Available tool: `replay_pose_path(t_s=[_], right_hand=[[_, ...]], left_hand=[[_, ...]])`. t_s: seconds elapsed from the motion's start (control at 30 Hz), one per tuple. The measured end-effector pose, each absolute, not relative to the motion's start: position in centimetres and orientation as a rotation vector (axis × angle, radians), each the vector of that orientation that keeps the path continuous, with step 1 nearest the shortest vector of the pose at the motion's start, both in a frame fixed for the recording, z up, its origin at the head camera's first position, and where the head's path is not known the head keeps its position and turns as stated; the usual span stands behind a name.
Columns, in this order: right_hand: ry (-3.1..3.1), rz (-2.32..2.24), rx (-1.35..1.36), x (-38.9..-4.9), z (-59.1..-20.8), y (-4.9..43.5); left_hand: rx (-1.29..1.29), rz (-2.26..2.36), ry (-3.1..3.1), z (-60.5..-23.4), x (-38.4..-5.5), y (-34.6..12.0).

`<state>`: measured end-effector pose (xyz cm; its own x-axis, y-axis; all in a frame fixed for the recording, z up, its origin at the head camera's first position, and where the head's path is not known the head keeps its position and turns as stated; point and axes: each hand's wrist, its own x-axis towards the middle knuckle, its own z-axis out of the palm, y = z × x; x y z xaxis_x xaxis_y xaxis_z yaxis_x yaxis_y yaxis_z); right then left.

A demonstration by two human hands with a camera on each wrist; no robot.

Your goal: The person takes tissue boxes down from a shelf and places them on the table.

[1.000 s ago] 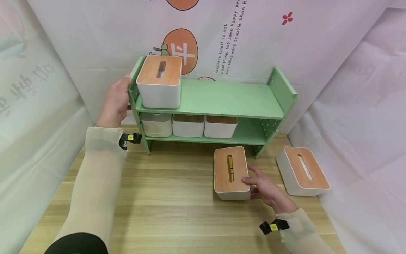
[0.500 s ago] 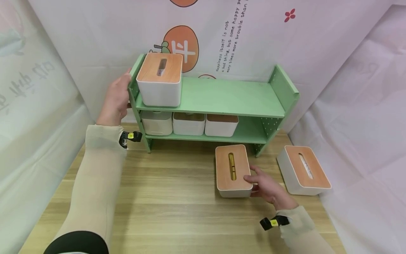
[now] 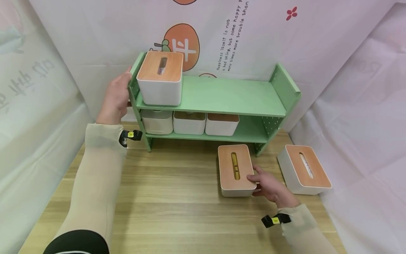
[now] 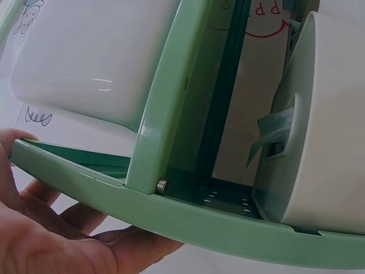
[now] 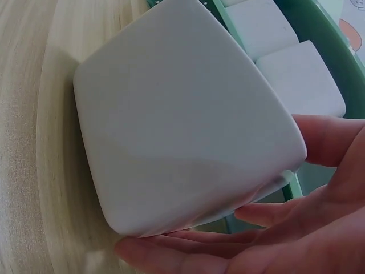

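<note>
At the shelf's left end, my left hand [image 3: 115, 97] grips the upright side panel of the green two-tier shelf [image 3: 228, 95]. In the left wrist view, the fingers [image 4: 134, 246] lie along the panel's outer face. My right hand [image 3: 272, 188] holds a white tissue box with a wood-look lid [image 3: 227, 167] by its near right corner, thumb on the lid, fingers at the side. Something yellow shows through the lid's slot. In the right wrist view the white wall of this tissue box [image 5: 182, 114] fills the middle, with fingers along its lower edge.
Another wood-lidded tissue box [image 3: 314, 169] stands on the wooden tabletop [image 3: 177, 218] at right. One more tissue box [image 3: 160, 92] sits at the upper tier's left end. Three white boxes, among them a middle one [image 3: 189, 126], line the lower tier. Printed white cloth [image 3: 253, 46] surrounds the table.
My right hand and the held tissue box have shifted slightly to the right. My left hand stays on the shelf panel. The whole view has drifted a little.
</note>
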<state>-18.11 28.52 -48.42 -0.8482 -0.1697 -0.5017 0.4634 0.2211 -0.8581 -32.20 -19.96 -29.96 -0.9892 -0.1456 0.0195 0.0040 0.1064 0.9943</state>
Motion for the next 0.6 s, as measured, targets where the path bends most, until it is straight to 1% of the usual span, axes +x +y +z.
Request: replay_pose_path(t_s=[0.23, 0.43, 0.53, 0.6], right_hand=[[2.034, -1.668, 0.275, -18.0, -48.1, 28.3], [2.228, -1.535, 0.285, -17.9, -47.8, 27.8], [2.386, -1.425, 0.223, -17.7, -47.3, 27.2], [2.587, -1.253, 0.114, -17.2, -46.7, 26.5]], left_hand=[[0.148, -2.026, -2.252, -29.8, -32.1, -20.0], [0.136, -2.03, -2.244, -29.7, -32.2, -20.0], [0.137, -2.042, -2.239, -29.8, -32.2, -20.0], [0.141, -2.047, -2.237, -29.8, -32.2, -19.9]])
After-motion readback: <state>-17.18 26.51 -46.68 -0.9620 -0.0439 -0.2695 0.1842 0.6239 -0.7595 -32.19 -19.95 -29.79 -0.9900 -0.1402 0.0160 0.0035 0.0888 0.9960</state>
